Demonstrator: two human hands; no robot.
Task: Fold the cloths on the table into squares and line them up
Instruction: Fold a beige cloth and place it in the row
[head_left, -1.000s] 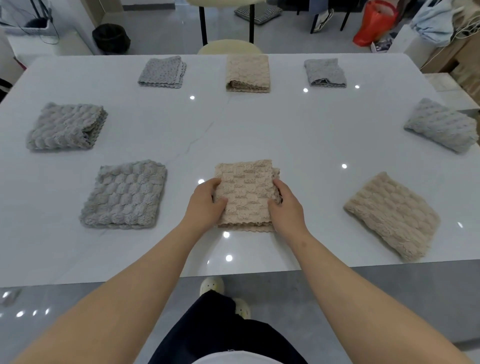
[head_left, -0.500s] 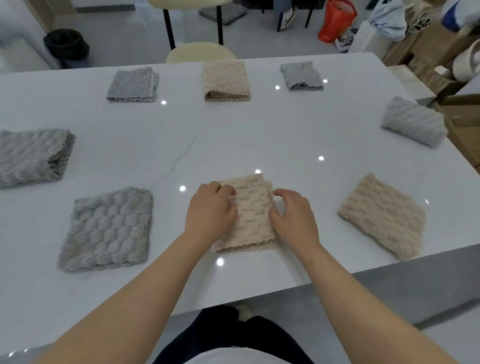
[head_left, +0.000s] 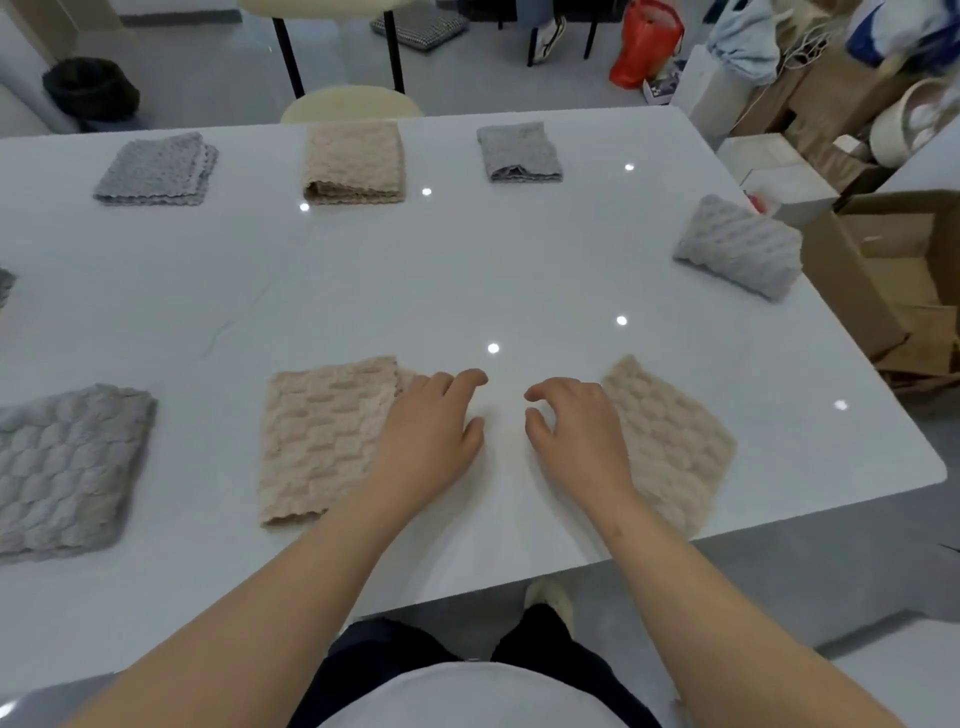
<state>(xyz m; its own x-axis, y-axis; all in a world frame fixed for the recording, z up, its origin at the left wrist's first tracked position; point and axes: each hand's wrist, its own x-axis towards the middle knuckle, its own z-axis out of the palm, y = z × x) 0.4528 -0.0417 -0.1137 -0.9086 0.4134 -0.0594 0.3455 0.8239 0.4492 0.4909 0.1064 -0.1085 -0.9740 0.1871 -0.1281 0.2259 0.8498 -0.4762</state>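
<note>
Cloths are nearly lined up; we are lifting both hands off the beige cloth (head_left: 322, 436); left hand (head_left: 434, 431) and right hand (head_left: 574, 431), open and empty, are drifting toward its right-hand beige neighbour (head_left: 670, 441).

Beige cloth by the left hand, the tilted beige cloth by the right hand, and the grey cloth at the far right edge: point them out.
Near beige cloth (head_left: 322, 436): head view, middle of top face.
Tilted beige cloth (head_left: 675, 441): head view, centre.
Far-right grey cloth (head_left: 740, 247): head view, centre.
</note>
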